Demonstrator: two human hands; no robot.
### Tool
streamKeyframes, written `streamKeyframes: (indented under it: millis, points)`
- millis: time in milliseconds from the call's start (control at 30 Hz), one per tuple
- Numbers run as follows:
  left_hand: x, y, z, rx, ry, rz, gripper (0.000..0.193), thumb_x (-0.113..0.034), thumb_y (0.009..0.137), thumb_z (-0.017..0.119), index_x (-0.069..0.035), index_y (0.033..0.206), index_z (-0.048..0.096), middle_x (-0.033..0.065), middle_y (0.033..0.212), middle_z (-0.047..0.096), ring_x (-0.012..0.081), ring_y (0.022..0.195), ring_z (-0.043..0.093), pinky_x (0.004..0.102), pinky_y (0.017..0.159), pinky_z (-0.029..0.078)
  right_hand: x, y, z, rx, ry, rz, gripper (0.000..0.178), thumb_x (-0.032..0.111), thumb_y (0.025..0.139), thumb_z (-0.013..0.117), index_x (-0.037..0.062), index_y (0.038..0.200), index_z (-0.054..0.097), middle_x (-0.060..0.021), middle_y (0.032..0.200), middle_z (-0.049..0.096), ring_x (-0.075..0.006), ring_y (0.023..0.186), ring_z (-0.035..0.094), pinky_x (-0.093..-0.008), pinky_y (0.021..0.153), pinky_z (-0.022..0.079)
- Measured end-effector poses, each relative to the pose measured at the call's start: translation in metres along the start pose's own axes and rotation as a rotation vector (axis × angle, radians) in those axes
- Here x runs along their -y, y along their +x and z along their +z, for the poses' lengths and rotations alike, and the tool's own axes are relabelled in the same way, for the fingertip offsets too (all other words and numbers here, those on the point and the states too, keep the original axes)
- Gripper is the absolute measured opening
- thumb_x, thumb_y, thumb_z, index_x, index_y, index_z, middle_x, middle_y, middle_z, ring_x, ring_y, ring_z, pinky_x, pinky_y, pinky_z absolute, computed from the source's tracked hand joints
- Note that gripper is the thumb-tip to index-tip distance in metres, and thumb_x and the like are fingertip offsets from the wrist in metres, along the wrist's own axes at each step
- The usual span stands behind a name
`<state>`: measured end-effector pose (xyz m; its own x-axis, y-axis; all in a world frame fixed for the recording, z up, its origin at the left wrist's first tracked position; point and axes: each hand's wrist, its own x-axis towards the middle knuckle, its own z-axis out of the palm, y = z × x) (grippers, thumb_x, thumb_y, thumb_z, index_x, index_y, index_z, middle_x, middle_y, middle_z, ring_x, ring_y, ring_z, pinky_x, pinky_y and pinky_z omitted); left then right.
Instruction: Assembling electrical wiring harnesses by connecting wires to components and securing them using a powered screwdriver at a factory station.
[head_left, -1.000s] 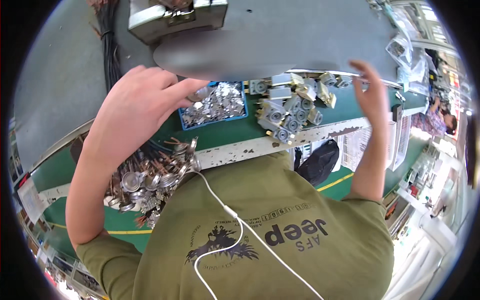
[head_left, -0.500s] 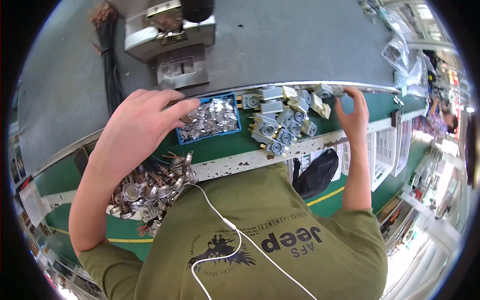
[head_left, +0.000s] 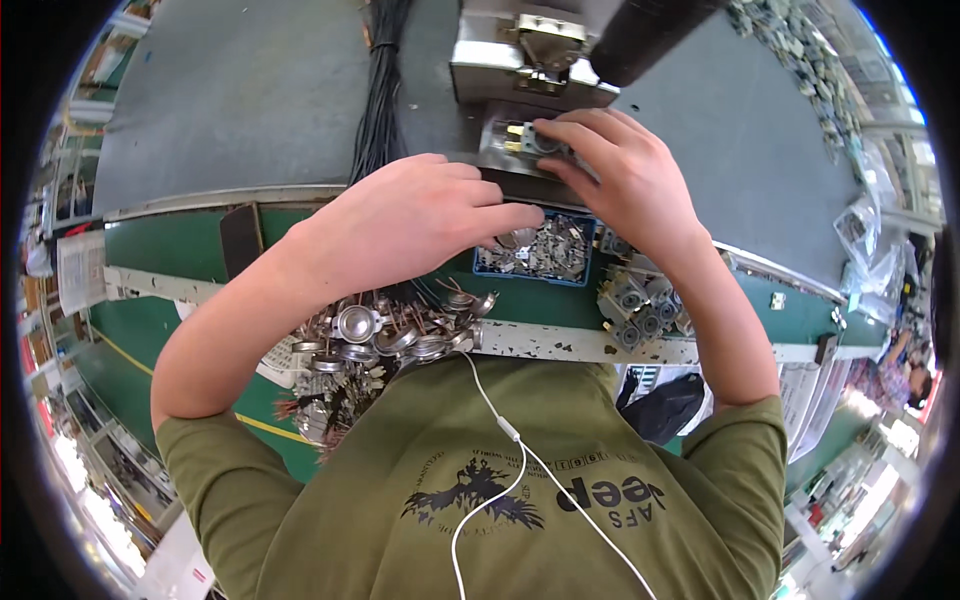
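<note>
Evidently at the placing step, 1 grey component (head_left: 541, 143) with brass-coloured prongs turned to the left is held by the right hand (head_left: 625, 170) at a metal block (head_left: 494, 151), just in front of a steel machine (head_left: 480, 68) on the grey surface (head_left: 230, 110). That grip is closed on the component; whether the piece is fully seated is hidden by the fingers. By all appearances, careful alignment with the block is called for before the piece is let go.

Nearer the body, the left hand (head_left: 420, 205) is bent over a blue tray (head_left: 530, 279). A round metal piece (head_left: 517, 239) is seen at its fingertips, but whether it is pinched or merely touched by this grip cannot be told. The tray is filled with small shiny metal bits (head_left: 562, 248), loosely mixed. More grey components (head_left: 650, 308) are heaped to its right, partly covered by the right forearm (head_left: 730, 310). Round metal caps (head_left: 357, 323) are clustered to its left, with wires among them.
</note>
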<state>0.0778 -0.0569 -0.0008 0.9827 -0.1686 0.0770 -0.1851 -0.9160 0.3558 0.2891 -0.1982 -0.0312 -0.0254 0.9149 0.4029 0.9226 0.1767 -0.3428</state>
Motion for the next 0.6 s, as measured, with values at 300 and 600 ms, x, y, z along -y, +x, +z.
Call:
streamKeyframes:
  millis: [300,600]
  points:
    - [0.001,-0.004,-0.007,0.030,-0.040,-0.027,0.034,-0.023,0.090,0.071,-0.016,0.122,0.069,0.0062,0.084,0.068,0.0263,0.083,0.069,0.0404,0.077,0.054,0.002,0.007,0.014,-0.103,-0.057,-0.035,0.034,0.012,0.081,0.082,0.0092,0.114,0.074,-0.0063,0.106,0.075,-0.0268,0.094,0.070,-0.0386,0.082,0.058]
    - [0.023,0.008,-0.016,-0.277,-0.192,-0.057,0.031,-0.027,0.091,0.072,-0.015,0.120,0.068,0.0101,0.080,0.070,0.0323,0.077,0.070,0.0431,0.069,0.055,0.023,-0.007,-0.034,-0.338,0.090,0.249,0.025,0.008,0.093,0.076,0.0025,0.118,0.071,-0.0107,0.114,0.076,-0.0204,0.098,0.073,-0.0330,0.085,0.059]
